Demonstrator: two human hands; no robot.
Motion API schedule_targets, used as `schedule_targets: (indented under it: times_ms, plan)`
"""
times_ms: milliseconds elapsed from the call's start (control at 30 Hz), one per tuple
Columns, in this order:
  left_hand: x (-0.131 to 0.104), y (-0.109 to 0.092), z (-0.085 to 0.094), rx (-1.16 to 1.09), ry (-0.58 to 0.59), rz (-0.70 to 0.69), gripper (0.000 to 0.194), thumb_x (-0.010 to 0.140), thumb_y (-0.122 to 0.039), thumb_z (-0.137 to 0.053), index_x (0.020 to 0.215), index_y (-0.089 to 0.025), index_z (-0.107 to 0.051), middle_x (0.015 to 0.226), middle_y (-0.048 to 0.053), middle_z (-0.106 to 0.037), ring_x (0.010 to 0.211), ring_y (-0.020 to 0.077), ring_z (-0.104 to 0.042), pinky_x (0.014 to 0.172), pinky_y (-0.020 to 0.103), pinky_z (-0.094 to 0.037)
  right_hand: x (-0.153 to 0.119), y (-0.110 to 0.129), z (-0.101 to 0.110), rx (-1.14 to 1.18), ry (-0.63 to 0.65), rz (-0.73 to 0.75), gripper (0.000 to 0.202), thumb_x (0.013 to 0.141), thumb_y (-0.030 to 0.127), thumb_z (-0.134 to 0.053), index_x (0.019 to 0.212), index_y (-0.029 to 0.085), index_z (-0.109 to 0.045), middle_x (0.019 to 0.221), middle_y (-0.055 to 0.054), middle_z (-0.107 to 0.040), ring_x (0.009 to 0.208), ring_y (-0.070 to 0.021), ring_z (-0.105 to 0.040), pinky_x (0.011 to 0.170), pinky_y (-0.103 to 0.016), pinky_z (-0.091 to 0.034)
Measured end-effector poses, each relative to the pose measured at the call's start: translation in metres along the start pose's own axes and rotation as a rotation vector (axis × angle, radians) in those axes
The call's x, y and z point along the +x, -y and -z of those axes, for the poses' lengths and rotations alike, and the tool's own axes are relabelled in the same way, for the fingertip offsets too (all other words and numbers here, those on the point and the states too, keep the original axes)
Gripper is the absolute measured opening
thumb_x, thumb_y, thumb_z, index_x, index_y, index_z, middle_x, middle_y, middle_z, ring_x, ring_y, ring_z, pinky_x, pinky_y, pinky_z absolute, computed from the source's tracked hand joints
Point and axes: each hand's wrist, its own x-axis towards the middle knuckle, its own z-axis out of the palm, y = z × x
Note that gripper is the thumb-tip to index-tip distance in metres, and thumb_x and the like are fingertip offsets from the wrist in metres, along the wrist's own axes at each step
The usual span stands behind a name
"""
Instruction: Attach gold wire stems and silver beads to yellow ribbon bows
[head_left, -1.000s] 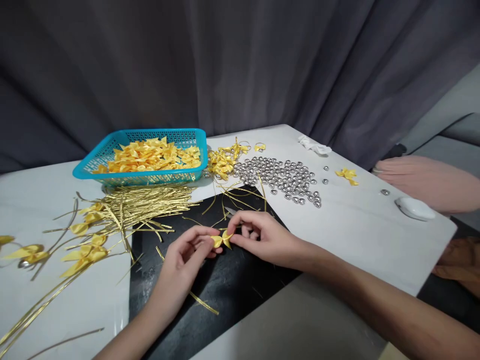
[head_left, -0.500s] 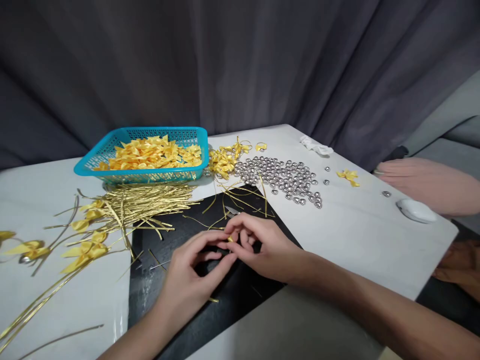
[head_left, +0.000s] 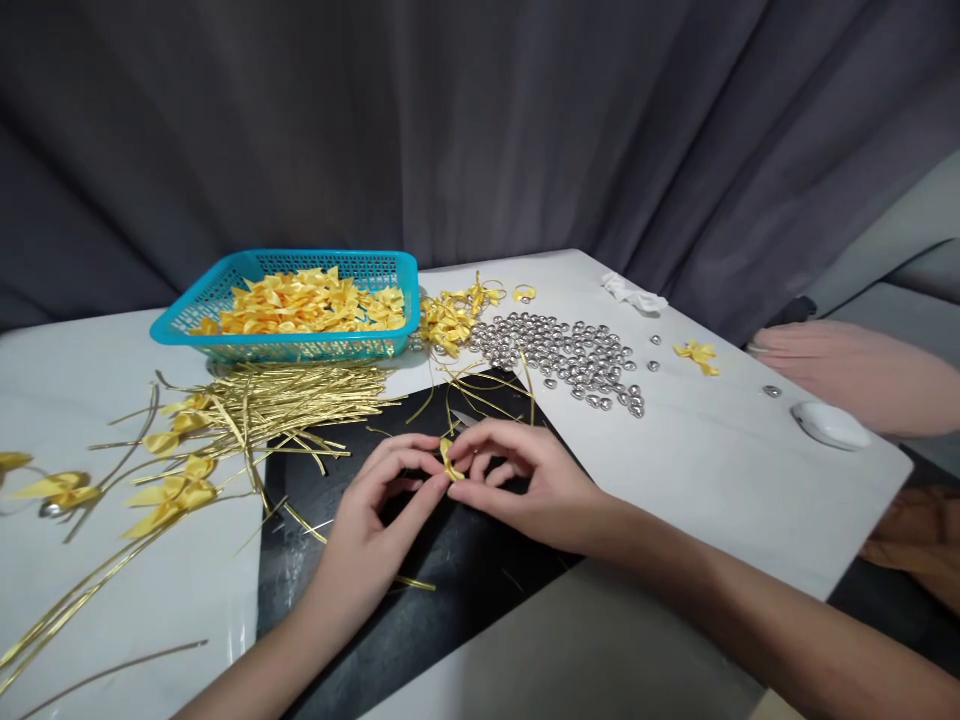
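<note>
Satiny yellow bow (head_left: 448, 460) was pinched in fingertips of both left hand (head_left: 367, 515) and right hand (head_left: 541, 482), above smooth black mat (head_left: 480, 580). Latticed plastic basket (head_left: 285, 341) lay at 10 o'clock from it, shiny rounded beads (head_left: 525, 338) at 2. Fingers partly hid bow; pointed metal piece (head_left: 464, 418), 1 o'clock, looked partly covered.

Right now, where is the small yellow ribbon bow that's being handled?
In the head view, the small yellow ribbon bow is below and slightly left of centre, held between the left hand and right hand, over the flat black mat.
</note>
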Motion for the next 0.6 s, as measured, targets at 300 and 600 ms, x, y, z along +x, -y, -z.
schedule_targets:
  times_ms: [300, 600]
  plan:
    - [-0.002, 0.002, 0.000, -0.036, -0.008, 0.075, 0.018, 0.083, -0.031, -0.058, 0.097, -0.022, -0.062, 0.100, 0.003, -0.065, 0.095, 0.0149, -0.060, 0.080, 0.021, -0.049, 0.002, 0.001, 0.002, 0.269, 0.050, -0.060, 0.012, 0.079, 0.021, -0.060, 0.089, 0.016, -0.062, 0.072, 0.001, -0.056, 0.059, -0.0071, -0.053, 0.059, -0.021, -0.046]
    - [0.006, 0.002, 0.007, 0.062, 0.152, 0.138, 0.011, 0.074, -0.029, -0.066, 0.073, -0.018, -0.068, 0.073, 0.001, -0.068, 0.064, 0.0120, -0.060, 0.058, 0.018, -0.048, 0.006, 0.001, 0.019, 0.066, 0.140, -0.100, 0.004, 0.078, 0.018, -0.060, 0.079, 0.016, -0.057, 0.070, 0.001, -0.058, 0.062, -0.0078, -0.056, 0.054, -0.017, -0.043]
